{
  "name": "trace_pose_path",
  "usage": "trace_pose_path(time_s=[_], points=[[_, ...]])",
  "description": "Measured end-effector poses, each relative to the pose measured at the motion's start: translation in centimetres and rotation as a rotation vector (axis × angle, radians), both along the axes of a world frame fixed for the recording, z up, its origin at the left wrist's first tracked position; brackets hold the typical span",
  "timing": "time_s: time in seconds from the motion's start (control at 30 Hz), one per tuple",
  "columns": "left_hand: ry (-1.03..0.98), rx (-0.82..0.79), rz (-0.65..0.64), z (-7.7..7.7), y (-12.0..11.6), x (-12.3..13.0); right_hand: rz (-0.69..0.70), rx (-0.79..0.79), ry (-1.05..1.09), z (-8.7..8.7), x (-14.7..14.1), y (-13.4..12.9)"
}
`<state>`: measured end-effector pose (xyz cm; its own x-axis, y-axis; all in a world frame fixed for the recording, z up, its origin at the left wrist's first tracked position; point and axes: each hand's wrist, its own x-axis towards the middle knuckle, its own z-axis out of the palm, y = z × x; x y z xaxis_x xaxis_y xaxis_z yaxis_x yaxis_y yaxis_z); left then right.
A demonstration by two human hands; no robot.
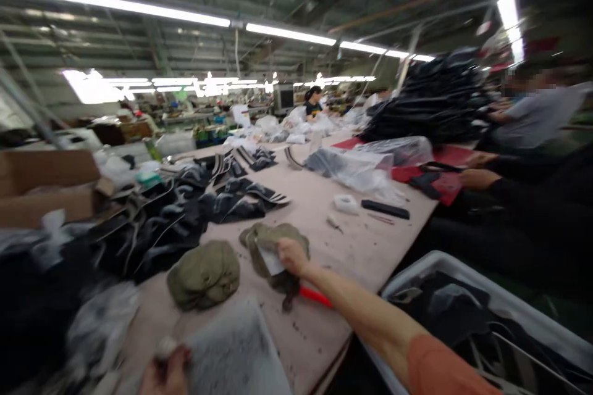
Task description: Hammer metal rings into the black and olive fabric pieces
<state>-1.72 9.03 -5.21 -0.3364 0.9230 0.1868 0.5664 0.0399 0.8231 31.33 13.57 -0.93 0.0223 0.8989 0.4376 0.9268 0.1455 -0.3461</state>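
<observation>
Reaching across the desk (pixel 324 197) with the right hand (pixel 291 255), fingers closing on a white label (pixel 270 259) at the olive cap (pixel 271 239) lying flat near the desk middle. Pinching a small pale thing (pixel 165 347) with the left hand (pixel 164 373) at the bottom edge, fingers together on it, just beside a grey furry piece (pixel 236 352). Lying just beside the first cap: a second olive cap (pixel 204 274). Resting under the right forearm: a red-handled tool (pixel 314 296). Sitting along the right side: other persons, blurred.
</observation>
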Motion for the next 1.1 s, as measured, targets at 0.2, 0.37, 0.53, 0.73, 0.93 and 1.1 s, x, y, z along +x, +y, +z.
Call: trace_pose_path(time_s=[0.2, 0.37, 0.53, 0.73, 0.93, 1.1], points=[[-0.113, 0.017, 0.154, -3.5, -1.9, -1.1, -0.130, -0.129, 0.146, -2.5, -0.3, 2.3], [-0.145, 0.050, 0.118, -4.1, -1.7, -0.2, 0.199, 0.050, -0.003, -2.8, -4.8, -1.3], [-0.159, 0.048, 0.114, -4.1, -2.2, -0.2, 0.568, -0.036, -0.314, -6.1, -9.0, -8.1], [-0.250, 0.061, 0.095, -4.6, -2.1, -0.3, 0.542, -0.060, -0.343, -7.0, -9.1, -10.6], [-0.482, 0.080, -0.082, -2.2, -2.2, 1.3, 0.594, -0.085, -0.335, -6.3, -7.9, -10.8], [-0.783, -0.001, -0.369, -0.5, -1.9, 5.3, 0.513, -0.119, -0.324, -6.2, -8.5, -11.4]])
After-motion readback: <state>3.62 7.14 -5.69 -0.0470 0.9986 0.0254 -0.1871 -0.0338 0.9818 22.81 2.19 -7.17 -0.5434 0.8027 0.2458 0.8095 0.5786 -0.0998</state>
